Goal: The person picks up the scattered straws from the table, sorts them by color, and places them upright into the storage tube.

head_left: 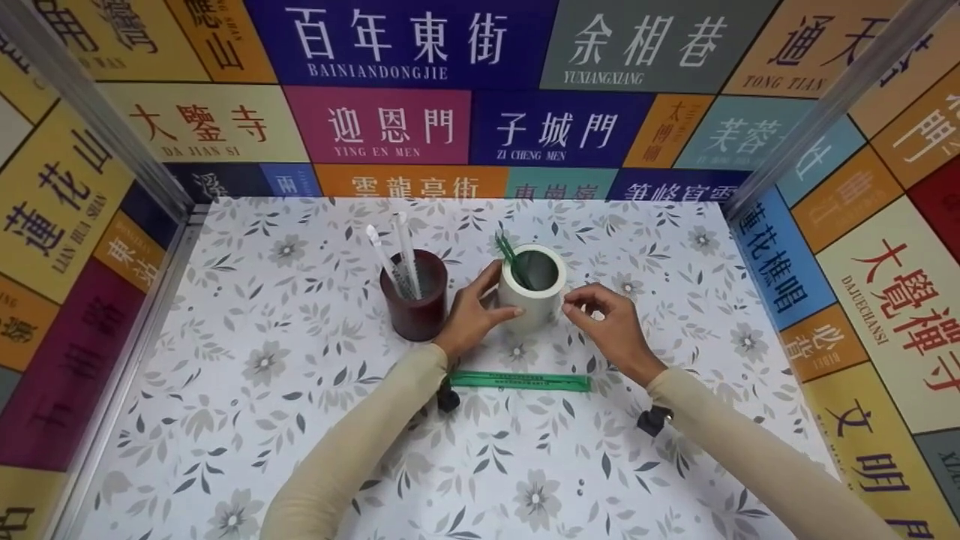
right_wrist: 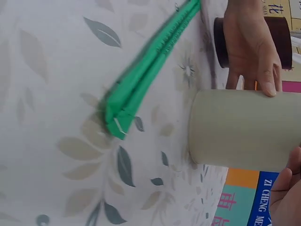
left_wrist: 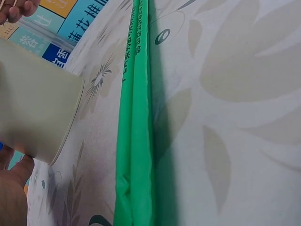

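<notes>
A pale cream cylindrical holder (head_left: 531, 307) stands upright on the table with thin green sticks (head_left: 508, 255) leaning inside its left rim. My left hand (head_left: 474, 311) grips its left side, thumb across the front and fingers round the back; the right wrist view shows that thumb (right_wrist: 268, 84) against the wall. On the other side, my right hand (head_left: 604, 319) has its fingers loosely curled, thumb near the index finger, with fingertips right at the holder's wall. Nothing shows between them. In front of the holder lies a long, slim green packet (head_left: 521, 381) with dark print.
A dark red holder (head_left: 418, 311) with white-wrapped sticks (head_left: 406, 255) stands left of the left hand. The table has a white floral cover (head_left: 300, 420). Panels with large Chinese lettering (head_left: 405, 45) wall it in at the back and both sides.
</notes>
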`<state>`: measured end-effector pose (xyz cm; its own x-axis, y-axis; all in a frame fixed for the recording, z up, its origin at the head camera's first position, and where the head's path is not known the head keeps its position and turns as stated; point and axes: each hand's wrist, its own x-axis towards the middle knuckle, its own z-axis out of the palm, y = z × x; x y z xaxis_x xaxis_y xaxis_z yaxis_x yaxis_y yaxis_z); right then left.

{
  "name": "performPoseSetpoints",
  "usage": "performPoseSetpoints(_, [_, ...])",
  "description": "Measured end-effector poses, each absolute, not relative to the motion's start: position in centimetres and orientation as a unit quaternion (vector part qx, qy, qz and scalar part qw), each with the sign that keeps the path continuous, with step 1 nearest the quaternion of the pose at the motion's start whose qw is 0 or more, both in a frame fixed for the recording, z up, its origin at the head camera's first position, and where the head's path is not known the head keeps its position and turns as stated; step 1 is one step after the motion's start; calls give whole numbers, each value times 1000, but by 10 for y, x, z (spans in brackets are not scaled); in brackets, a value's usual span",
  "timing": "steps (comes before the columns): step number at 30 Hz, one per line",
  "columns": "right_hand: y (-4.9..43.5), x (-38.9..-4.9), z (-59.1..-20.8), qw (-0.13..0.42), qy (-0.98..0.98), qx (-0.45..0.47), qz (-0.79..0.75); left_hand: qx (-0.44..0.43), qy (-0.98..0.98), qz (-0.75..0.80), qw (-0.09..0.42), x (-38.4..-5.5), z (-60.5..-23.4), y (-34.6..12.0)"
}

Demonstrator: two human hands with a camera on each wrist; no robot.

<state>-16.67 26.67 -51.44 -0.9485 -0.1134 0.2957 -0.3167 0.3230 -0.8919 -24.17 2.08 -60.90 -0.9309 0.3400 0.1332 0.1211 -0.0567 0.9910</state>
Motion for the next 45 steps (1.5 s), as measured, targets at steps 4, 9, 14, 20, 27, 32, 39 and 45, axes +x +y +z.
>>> performPoseSetpoints(4, [270, -159, -530, 72, -809, 116, 572, 164, 687, 703, 81, -239, -611, 19])
performPoseSetpoints(9, [275, -153, -564, 45, -808, 104, 578, 162, 691, 700, 79, -237, -614, 17])
performPoseSetpoints(14, [273, -139, -587, 16, -810, 97, 578, 174, 687, 702, 74, -236, -617, 17])
performPoseSetpoints(20, [270, -125, -602, -14, -819, 122, 560, 173, 688, 701, 67, -236, -618, 19])
performPoseSetpoints(27, [263, -119, -614, -32, -818, 143, 557, 168, 681, 710, 61, -240, -613, 22])
performPoseSetpoints(32, [258, -116, -622, -12, -832, 193, 520, 177, 678, 712, 57, -241, -612, 22])
performPoseSetpoints(39, [254, -119, -625, 41, -854, 292, 429, 172, 680, 710, 64, -241, -612, 21])
performPoseSetpoints(45, [254, -123, -624, 68, -870, 340, 350, 170, 681, 709, 71, -241, -611, 20])
